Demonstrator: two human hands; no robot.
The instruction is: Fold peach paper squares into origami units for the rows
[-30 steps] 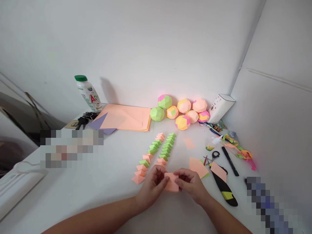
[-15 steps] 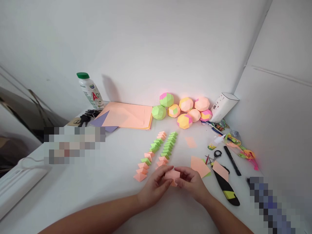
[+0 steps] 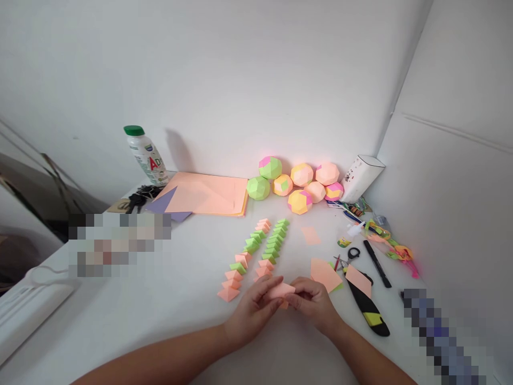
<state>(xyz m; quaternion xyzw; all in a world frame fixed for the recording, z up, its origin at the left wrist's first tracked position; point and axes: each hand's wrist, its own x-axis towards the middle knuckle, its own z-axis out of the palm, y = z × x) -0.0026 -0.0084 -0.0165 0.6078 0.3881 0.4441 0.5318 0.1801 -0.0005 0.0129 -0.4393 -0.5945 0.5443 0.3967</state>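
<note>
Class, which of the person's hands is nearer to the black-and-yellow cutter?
Right. The right hand sits beside the black-and-yellow cutter; the left hand is farther off, beyond the folded peach paper both hold.

The paper piece (image 3: 280, 291) is small, salmon-pink and partly folded into a flat, roughly oblong shape. It lies nearly level, its long edge running left to right. The left hand (image 3: 252, 310) pinches one end and the right hand (image 3: 315, 305) the other. It sits just nearer than the near end of the rows of folded units (image 3: 256, 248).
</note>
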